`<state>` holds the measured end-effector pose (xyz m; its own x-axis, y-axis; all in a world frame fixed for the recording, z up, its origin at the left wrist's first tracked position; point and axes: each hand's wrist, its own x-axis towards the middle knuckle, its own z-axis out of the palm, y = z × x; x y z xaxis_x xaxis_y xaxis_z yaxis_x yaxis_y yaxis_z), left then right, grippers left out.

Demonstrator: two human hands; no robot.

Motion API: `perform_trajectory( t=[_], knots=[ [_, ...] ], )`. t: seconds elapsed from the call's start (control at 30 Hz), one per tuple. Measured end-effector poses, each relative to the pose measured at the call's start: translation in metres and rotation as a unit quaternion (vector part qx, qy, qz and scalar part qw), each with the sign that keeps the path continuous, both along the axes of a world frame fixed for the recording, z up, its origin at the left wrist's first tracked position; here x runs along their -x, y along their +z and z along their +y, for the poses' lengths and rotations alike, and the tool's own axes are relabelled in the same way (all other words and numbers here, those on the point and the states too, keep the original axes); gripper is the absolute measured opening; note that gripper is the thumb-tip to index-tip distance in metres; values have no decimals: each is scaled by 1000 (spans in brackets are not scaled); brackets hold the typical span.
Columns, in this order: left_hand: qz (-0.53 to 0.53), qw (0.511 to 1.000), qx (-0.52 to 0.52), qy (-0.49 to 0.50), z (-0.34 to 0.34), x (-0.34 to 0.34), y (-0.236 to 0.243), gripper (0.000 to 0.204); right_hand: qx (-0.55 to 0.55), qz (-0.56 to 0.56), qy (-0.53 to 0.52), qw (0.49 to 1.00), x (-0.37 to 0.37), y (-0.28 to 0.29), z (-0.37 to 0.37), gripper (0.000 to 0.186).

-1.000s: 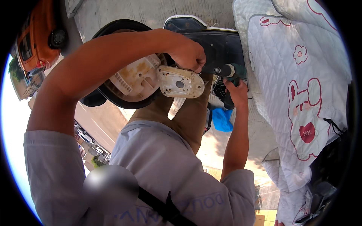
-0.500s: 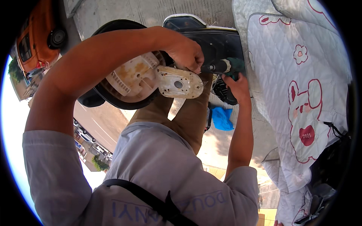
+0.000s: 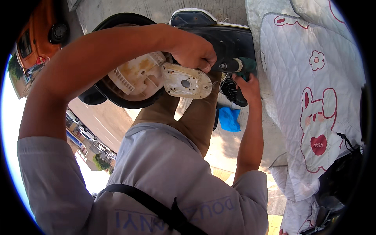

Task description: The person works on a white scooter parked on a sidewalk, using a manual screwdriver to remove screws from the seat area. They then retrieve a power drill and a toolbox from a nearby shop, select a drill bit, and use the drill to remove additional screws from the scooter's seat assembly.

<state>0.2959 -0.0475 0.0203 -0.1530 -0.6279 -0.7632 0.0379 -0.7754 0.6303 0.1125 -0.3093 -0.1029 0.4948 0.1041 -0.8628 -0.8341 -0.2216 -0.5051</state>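
My right hand [image 3: 248,87] is wrapped round the handle of a green and black power drill [image 3: 246,65], its chuck aimed left toward my other hand. Close to the chuck, the fingers of my left hand [image 3: 196,53] are pinched together; whatever they hold is hidden. Just below those fingers is a dirty off-white plate [image 3: 196,80] with rounded ends and a hole in its middle. It adjoins a round, stained white plastic part [image 3: 133,76] with a black rim, partly covered by my left forearm.
A dark panel with a pale edge [image 3: 235,39] lies beyond my hands. My black shoe [image 3: 235,94] shows below the drill, near a blue bag [image 3: 230,119]. At right hangs a white quilted cover [image 3: 284,86]. An orange vehicle [image 3: 37,35] stands far left.
The drill's chuck, earlier close against my left fingers, now shows a little apart from them. My left hand has shifted slightly right, still pinched.
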Motion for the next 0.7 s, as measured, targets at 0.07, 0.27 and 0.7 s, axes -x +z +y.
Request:
perform_trajectory(
  t=[0.07, 0.27, 0.7],
  knots=[
    [3, 1000, -14, 17, 5, 1, 1, 23, 8, 7, 11, 1000, 1, -6, -1, 34],
    [-26, 998, -52, -24, -7, -3, 8, 24, 185, 49, -23, 981, -13, -26, 9, 58],
    [-448, 754, 53, 478, 12, 145, 53, 17, 12, 26, 22, 999, -71, 38, 59, 58]
  ],
)
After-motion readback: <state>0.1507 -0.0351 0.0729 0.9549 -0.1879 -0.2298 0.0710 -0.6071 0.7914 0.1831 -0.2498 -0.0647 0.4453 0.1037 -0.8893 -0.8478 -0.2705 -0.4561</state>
